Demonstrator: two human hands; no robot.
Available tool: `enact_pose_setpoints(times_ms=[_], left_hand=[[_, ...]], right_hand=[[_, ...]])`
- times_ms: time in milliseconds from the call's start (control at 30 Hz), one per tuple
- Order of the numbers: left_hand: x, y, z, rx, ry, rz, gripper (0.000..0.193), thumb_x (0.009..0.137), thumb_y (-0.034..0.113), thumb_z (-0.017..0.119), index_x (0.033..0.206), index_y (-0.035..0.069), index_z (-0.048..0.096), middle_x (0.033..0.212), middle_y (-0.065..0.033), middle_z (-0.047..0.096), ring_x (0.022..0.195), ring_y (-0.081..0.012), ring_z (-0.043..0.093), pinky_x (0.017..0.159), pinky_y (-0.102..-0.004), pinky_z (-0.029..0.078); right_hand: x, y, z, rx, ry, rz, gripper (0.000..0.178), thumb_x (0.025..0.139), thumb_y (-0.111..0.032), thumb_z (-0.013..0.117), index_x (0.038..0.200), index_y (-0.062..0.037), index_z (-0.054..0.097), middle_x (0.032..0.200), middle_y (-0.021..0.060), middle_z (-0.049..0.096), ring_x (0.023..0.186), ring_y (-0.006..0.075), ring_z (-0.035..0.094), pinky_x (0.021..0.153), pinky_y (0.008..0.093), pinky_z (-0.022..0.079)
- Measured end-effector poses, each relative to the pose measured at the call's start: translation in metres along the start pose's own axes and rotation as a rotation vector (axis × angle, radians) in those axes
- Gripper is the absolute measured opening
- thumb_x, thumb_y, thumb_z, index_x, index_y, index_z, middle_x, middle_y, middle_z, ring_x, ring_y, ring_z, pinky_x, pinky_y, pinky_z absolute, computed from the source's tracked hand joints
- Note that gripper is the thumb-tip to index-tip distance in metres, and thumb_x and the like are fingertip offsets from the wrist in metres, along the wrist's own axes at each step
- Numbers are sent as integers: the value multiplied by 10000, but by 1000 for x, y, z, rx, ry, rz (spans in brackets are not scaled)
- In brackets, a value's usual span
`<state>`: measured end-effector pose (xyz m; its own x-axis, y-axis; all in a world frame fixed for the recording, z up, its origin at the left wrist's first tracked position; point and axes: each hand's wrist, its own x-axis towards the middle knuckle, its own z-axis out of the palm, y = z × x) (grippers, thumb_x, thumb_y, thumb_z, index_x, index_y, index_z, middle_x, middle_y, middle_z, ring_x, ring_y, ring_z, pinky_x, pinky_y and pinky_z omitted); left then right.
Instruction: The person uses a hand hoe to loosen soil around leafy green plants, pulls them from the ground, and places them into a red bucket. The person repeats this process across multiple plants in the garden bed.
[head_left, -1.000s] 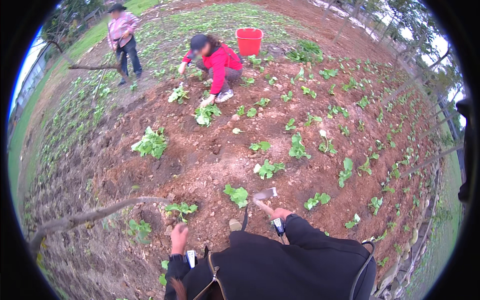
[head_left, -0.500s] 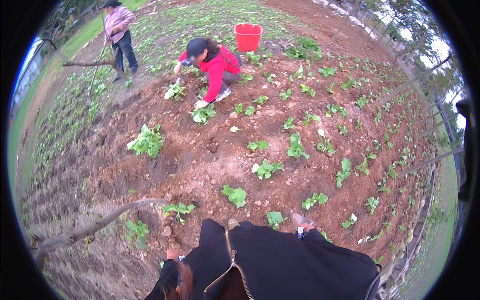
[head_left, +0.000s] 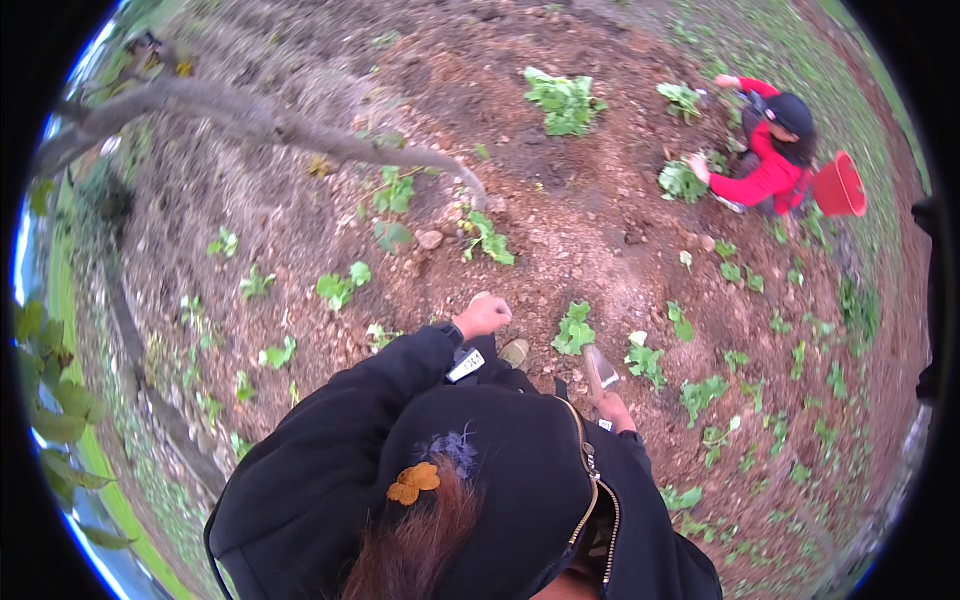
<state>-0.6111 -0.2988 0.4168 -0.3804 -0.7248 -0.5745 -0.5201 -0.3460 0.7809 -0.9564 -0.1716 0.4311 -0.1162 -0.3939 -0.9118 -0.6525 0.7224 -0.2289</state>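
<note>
Small hoe (head_left: pixel 595 375) beside a leafy seedling (head_left: pixel 573 330)

From my remote seat I see the right hand (head_left: pixel 612 408) wrapped around the hoe's handle — metal blade just right of the seedling. The left hand (head_left: pixel 482 316) looks curled over the soil (head_left: pixel 600 240) — how tightly, or around what, I cannot tell. A shoe (head_left: pixel 515 352) shows between them.

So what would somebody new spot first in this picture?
Probably the bright red bucket at the upper right, beside a crouching person in red. Next, perhaps the thick branch arching in from the upper left. Then, just right of the middle, the small bladed tool in the camera wearer's right hand, near a leafy green plant.
</note>
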Motion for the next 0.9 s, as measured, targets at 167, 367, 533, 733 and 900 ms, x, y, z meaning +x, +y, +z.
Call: enact_pose_setpoints(times_ms=[167, 367, 533, 733, 900], left_hand=[[-29, -2, 24, -390, -188, -463, 456, 872, 432, 524, 1084, 30, 564, 950, -77, 599, 784, -168, 578, 641, -310, 494], [-45, -6, 15, -732, -122, -531, 528, 864, 508, 504, 1131, 53, 530, 1024, -116, 592, 872, -212, 574, 719, -355, 487], [-32, -35, 1, -676, -129, -433, 399, 894, 425, 497, 1096, 84, 544, 958, -90, 619, 762, -173, 585, 678, -333, 487], [-6, -142, -46, 662, 22, -199, 174, 813, 251, 547, 812, 130, 671, 867, -67, 651, 794, -204, 645, 674, -362, 514], [49, -146, -92, 1517, -438, 390, 120, 735, 234, 578, 785, 184, 675, 842, -40, 648, 843, -247, 620, 701, -363, 505]], right_hand=[[45, -110, 9, -198, -206, -276, 396, 710, -315, 639, 895, 34, 623, 788, 129, 647, 713, 213, 621, 646, 335, 472], [31, -199, 60, -35, -416, -683, 300, 765, -303, 599, 927, -52, 618, 685, 55, 614, 608, 179, 605, 545, 313, 475], [38, -181, 52, 185, -467, -474, 292, 764, -308, 653, 833, -30, 596, 623, 39, 574, 496, 127, 548, 440, 282, 434], [72, -39, 8, 144, -86, -196, 400, 732, -343, 647, 959, -14, 630, 769, 65, 625, 639, 177, 559, 548, 328, 424], [47, 133, -11, 406, 417, 139, 456, 749, -359, 592, 1079, -44, 609, 1043, 243, 598, 1039, 350, 556, 886, 394, 435]])
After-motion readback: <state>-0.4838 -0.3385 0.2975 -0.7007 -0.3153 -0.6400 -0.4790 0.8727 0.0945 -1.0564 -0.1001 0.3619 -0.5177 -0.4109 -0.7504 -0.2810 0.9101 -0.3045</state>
